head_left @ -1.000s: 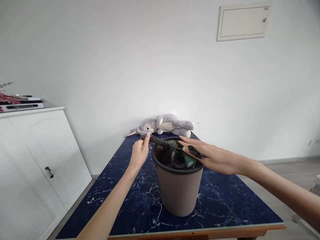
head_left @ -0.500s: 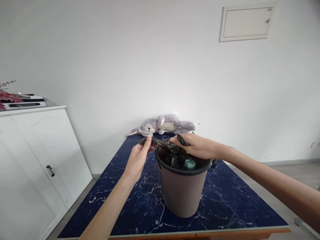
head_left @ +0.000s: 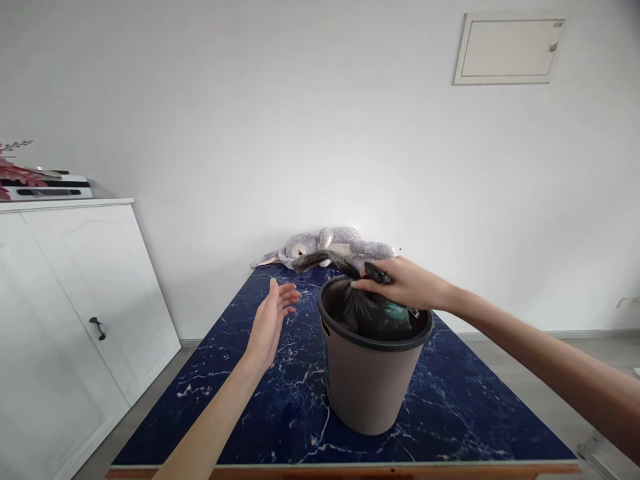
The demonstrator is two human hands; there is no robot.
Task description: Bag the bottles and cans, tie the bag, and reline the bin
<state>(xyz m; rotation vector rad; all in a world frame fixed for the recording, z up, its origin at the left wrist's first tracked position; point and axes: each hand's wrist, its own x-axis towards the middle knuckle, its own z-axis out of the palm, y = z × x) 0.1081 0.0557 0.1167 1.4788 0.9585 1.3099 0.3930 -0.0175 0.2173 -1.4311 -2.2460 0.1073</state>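
Observation:
A grey-brown bin point(head_left: 367, 380) with a dark rim stands upright on the blue marbled table. Gathered at its neck, a filled black plastic bag point(head_left: 373, 317) sits in the mouth of the bin, with something green showing through. My right hand point(head_left: 400, 283) is closed round the bag's knotted top above the rim. One loose end of the bag sticks out to the left of that hand. Left of the bin, my left hand point(head_left: 271, 317) is held in the air with its fingers apart, touching nothing.
A grey plush toy point(head_left: 350, 241) lies at the table's point(head_left: 225, 400) back edge, against the wall. At the left stands a white cabinet point(head_left: 75, 300) with a white device point(head_left: 47, 190) and a pink plant point(head_left: 20, 173) on top. A panel point(head_left: 510, 50) is on the wall.
My left hand has let go of the bag's end and moved down and left, its fingers opening. My right hand now grips the gathered neck, and the bag is slightly higher in the bin.

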